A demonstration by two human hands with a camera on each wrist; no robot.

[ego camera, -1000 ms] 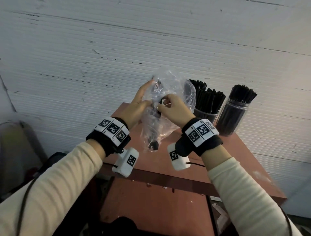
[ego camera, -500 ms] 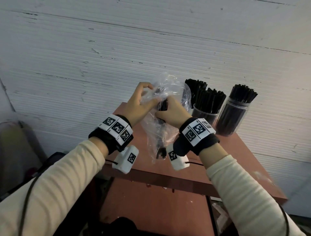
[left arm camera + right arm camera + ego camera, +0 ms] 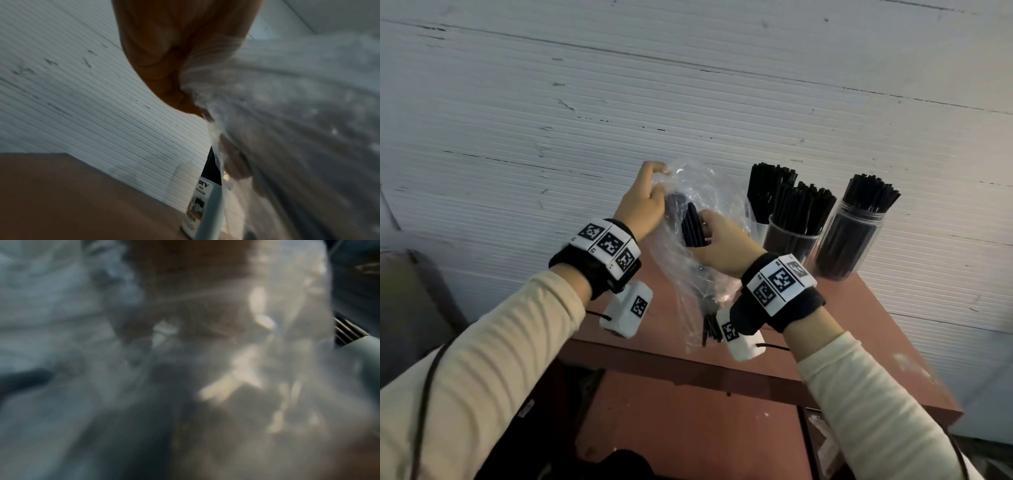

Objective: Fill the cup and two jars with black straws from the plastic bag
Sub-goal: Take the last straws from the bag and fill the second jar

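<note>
In the head view my left hand [image 3: 652,195] pinches the upper edge of a clear plastic bag [image 3: 685,284] held above the table. A bundle of black straws [image 3: 692,224] stands in the bag, and my right hand [image 3: 710,236] grips it. I cannot tell whether plastic lies between those fingers and the straws. A white cup [image 3: 756,224] and two clear jars [image 3: 791,241] [image 3: 849,240] stand at the back, all packed with black straws. The left wrist view shows my left hand [image 3: 180,68] bunching the bag [image 3: 287,121] beside the cup [image 3: 200,204]. Blurred plastic fills the right wrist view.
A reddish-brown table [image 3: 866,315] holds the cup and jars against a ribbed white wall [image 3: 688,85]. A lower shelf [image 3: 688,418] of the same colour lies under the front edge. A dark object [image 3: 417,308] stands at the far left.
My left hand has slid up to the bag's upper edge and opened it wider. The top of the straw bundle now shows plainly between the hands.
</note>
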